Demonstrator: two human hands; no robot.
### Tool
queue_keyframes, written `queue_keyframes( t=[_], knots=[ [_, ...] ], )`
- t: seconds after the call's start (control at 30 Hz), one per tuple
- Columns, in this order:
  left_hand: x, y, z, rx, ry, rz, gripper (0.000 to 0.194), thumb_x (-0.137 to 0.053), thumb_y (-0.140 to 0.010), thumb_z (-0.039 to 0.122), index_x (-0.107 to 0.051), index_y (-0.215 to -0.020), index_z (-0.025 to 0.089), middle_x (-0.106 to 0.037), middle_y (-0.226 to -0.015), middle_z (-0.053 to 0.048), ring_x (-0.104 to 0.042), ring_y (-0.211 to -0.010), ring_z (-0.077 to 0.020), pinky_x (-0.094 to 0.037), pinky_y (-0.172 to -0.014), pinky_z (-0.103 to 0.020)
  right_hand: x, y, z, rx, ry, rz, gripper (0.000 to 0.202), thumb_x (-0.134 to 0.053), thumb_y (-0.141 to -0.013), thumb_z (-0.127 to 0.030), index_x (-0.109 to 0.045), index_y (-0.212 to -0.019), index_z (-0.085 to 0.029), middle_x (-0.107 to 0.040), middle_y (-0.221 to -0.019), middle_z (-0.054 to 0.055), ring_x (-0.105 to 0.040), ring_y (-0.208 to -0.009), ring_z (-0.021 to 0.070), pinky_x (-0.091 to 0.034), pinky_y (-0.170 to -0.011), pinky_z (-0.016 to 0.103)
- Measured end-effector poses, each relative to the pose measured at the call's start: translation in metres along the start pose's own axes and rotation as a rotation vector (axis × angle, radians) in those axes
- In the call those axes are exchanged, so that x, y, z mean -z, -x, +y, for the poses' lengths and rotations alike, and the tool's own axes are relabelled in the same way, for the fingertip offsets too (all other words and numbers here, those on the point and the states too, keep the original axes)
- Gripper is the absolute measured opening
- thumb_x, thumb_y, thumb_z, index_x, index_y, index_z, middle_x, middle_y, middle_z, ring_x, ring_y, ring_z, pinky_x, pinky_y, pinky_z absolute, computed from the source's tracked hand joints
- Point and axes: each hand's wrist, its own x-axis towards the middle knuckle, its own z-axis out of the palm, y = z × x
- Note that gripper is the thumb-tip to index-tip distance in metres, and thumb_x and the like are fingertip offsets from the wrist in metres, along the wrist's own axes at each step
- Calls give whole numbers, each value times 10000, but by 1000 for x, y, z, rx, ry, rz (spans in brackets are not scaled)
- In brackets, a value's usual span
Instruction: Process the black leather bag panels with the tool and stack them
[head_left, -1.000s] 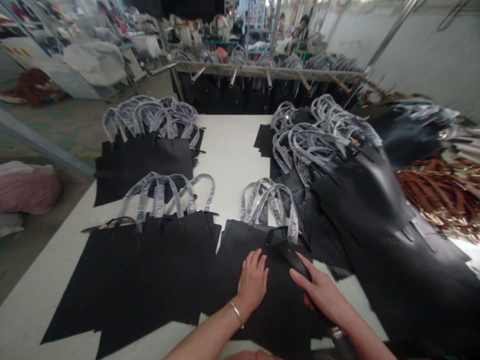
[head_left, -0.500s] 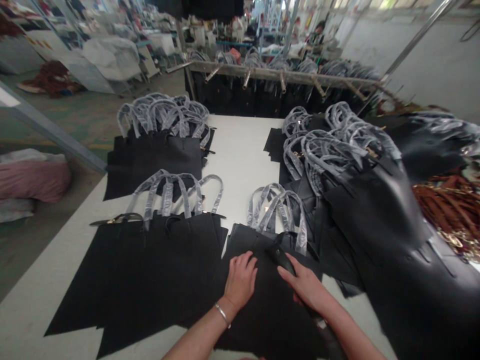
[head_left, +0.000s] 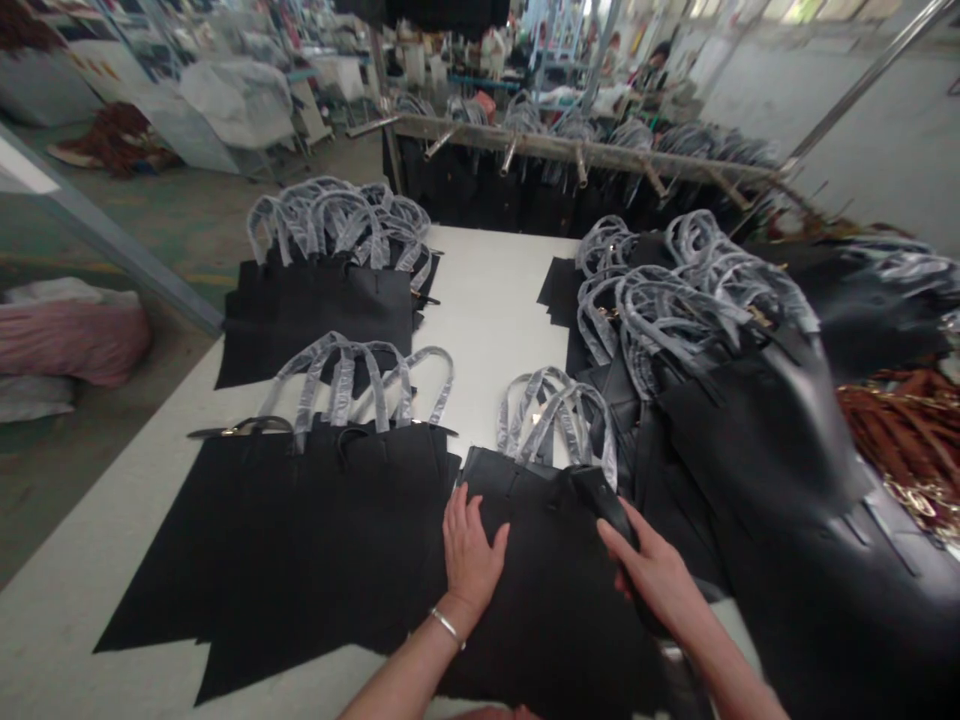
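Left hand [head_left: 469,545] flat on a black leather panel [head_left: 540,600], fingers spread, palm down, grasping nothing; a thin silver bracelet [head_left: 448,628] around the wrist. Right hand [head_left: 656,580] closed around a dark handheld tool [head_left: 611,515], index finger stretched along its top, the tip of the tool touching the upper right edge of the same panel. Panel lying at the near edge of the white table [head_left: 487,320], directly in front, on top of a small stack of the same pieces. Plastic-wrapped handles [head_left: 555,415] attached at the far edge of this stack, standing up in loops just beyond the tool.

To the left, touching the panel, another stack of black panels [head_left: 300,540] with wrapped handles [head_left: 360,380]; a pair of scissors [head_left: 240,430] resting on its far left corner. Farther back on the left, a third stack [head_left: 322,310] with many wrapped handles. On the right, a big sloping heap of black pieces [head_left: 757,450] with handles at its far end. At the right border, brown straps [head_left: 907,420] with metal parts, blurred. Beyond the table, a rack [head_left: 570,150] with more black pieces hanging. On the floor to the left, a pink bundle [head_left: 71,340].
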Motion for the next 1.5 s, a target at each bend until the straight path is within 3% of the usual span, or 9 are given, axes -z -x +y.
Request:
queue_keyframes(
  t=[0.13,0.3,0.47,0.6,0.7,0.97,1.07,1.27,1.5],
  knots=[
    [2,0,-1,-19,-1,-21,429,-578,-852,318,-469,-1224,133,-383,-1418,-183,-335,-1333,-335,-350,-1042,-539,-12,8,14,22,49,-204,619,-489,-859,-493,-413,-1393,-187,-535,-402,-73,-564,-347,155,-413,-357,218],
    [5,1,0,-36,-23,-45,382,-568,-865,326,-495,-1188,137,-423,-1387,-167,-354,-1319,-321,-343,-1050,-530,-37,-10,-7,65,43,-159,614,-523,-846,-491,-434,-1386,-213,-553,-438,-62,-579,-355,157,-435,-367,230],
    [5,-3,-4,25,1,-18,529,-650,-805,385,-453,-1229,138,-417,-1380,-184,-403,-1272,-331,-386,-999,-521,-17,-10,-11,66,32,-35,659,-479,-861,-532,-376,-1425,-207,-523,-404,-72,-609,-421,173,-479,-443,243],
    [9,-6,-7,48,19,-24,610,-701,-765,372,-421,-1262,157,-459,-1334,-164,-432,-1237,-323,-391,-986,-515,-3,8,11,47,49,-180,658,-504,-850,-502,-387,-1421,-197,-512,-399,-83,-571,-370,160,-430,-373,225],
    [12,-6,-6,29,27,-33,627,-715,-754,347,-411,-1271,162,-468,-1324,-153,-428,-1241,-318,-376,-1003,-514,-13,15,17,76,55,-248,639,-507,-854,-486,-396,-1415,-203,-532,-421,-78,-568,-369,147,-432,-372,214],
    [14,-4,-4,25,23,-38,612,-695,-769,332,-402,-1278,159,-473,-1324,-161,-439,-1235,-320,-380,-998,-524,-60,-5,-24,111,8,-380,611,-522,-848,-457,-410,-1402,-227,-581,-585,-45,-546,-346,108,-410,-314,192],
    [14,-4,-5,24,43,-41,623,-695,-770,349,-399,-1280,148,-471,-1329,-167,-435,-1236,-329,-371,-1008,-528,-60,-9,-34,133,5,-387,599,-525,-848,-458,-410,-1399,-251,-574,-612,-49,-543,-353,99,-413,-318,187],
    [9,-2,-7,64,85,-14,610,-616,-831,280,-331,-1354,144,-405,-1407,-180,-397,-1288,-324,-371,-1015,-527,-59,-4,-34,128,-4,-411,600,-540,-839,-448,-431,-1391,-237,-578,-580,-50,-541,-341,108,-403,-315,196],
    [6,-1,-8,47,49,-51,618,-601,-839,296,-331,-1367,121,-384,-1439,-178,-367,-1315,-314,-366,-1037,-521,-64,-20,-56,182,-76,-286,637,-527,-852,-478,-364,-1427,-256,-553,-562,-67,-547,-393,110,-439,-383,207]
  ],
)
